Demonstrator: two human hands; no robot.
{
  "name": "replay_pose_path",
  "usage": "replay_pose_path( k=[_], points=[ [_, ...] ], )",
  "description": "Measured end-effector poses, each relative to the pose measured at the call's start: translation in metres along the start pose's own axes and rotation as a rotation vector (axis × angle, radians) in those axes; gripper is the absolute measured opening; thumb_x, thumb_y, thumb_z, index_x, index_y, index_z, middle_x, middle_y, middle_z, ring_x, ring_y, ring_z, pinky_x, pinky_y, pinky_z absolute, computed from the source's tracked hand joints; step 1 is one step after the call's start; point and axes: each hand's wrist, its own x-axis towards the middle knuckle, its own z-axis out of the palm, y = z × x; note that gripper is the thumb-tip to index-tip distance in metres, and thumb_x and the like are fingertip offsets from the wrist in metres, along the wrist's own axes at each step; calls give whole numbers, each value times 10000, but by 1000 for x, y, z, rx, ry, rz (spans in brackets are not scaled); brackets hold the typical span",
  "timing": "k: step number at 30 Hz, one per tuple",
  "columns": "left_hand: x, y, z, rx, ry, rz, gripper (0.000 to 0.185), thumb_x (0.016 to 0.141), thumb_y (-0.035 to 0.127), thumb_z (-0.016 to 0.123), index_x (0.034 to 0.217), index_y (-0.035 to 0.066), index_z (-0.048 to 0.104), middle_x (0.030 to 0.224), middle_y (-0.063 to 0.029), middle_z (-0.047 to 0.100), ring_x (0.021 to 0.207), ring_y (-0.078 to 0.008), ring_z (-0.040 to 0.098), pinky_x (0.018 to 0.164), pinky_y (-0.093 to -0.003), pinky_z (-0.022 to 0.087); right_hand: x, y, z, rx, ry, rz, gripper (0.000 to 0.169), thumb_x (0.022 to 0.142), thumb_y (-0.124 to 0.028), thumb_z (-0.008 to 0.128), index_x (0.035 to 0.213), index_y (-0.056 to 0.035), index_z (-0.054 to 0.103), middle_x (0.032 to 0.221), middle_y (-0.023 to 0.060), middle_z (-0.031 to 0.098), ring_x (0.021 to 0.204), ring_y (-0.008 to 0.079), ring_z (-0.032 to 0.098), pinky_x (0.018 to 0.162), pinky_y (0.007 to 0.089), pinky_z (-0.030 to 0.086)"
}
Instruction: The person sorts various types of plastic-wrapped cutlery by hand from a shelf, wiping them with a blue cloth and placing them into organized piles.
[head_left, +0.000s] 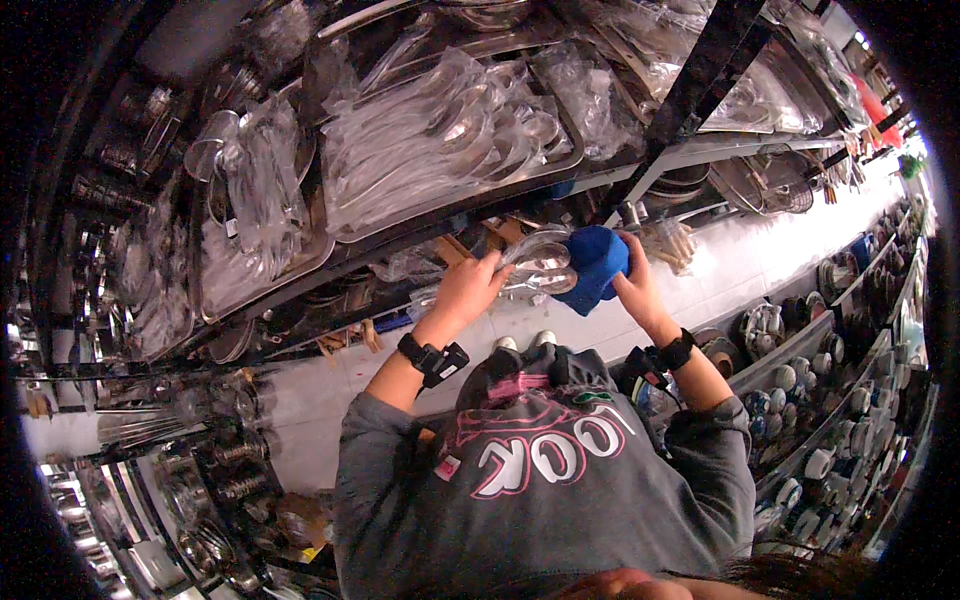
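Metal ladles in clear plastic wrap are gripped at their handle side by my left hand, their round bowls pointing right. My right hand holds a blue cloth bunched against the ends of the bowls. Both hands are in front of my body, just below the shelf's edge. Above them, a metal tray on the shelf bears many plastic-wrapped ladles.
A second tray with wrapped utensils lies to the left. A black shelf post rises at the upper right. Shelves of white and metal wares line the right side. Wooden-handled items sit on the lower shelf. Pale floor tiles show below.
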Motion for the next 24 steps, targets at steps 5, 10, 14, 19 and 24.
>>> replay_pose_path(
  k=[5, 10, 14, 19, 24],
  points=[
    [7, 14, 4, 7, -73, 89, 286, 814, 322, 505, 804, 37, 508, 585, -190, 553, 583, -379, 555, 516, -467, 437, 5, -11, 35, -129, 69, 94, 593, 605, -138, 668, 1100, -32, 359, 893, 200, 537, 817, 323, 561, 726, 380, 441],
    [11, 15, 5, -9, -69, 47, 307, 803, 330, 521, 776, 25, 518, 614, -201, 556, 618, -378, 561, 538, -470, 435, 15, -2, 40, -225, 70, 50, 463, 649, -32, 595, 1061, -39, 382, 842, 231, 562, 834, 379, 561, 708, 388, 447],
    [6, -1, -4, -16, -36, 29, 347, 796, 358, 527, 718, 20, 529, 606, -197, 551, 612, -366, 561, 537, -455, 430, 13, 19, 21, -144, 133, 15, 402, 662, -34, 597, 1028, -26, 432, 855, 195, 580, 789, 316, 597, 694, 368, 460],
    [6, -3, -3, 26, -82, 0, 369, 794, 380, 527, 699, 24, 539, 592, -190, 549, 593, -358, 562, 521, -443, 429, 11, 11, 23, -148, 76, 90, 683, 613, -177, 691, 1158, -57, 298, 957, 228, 524, 873, 322, 552, 741, 389, 439],
    [12, 10, 7, 22, -98, 35, 357, 801, 368, 520, 722, 21, 550, 589, -187, 559, 583, -356, 568, 529, -444, 441, 15, -8, 54, -271, 121, -34, 721, 595, -110, 664, 1181, -13, 255, 978, 247, 505, 889, 390, 524, 769, 387, 420]
  ],
)
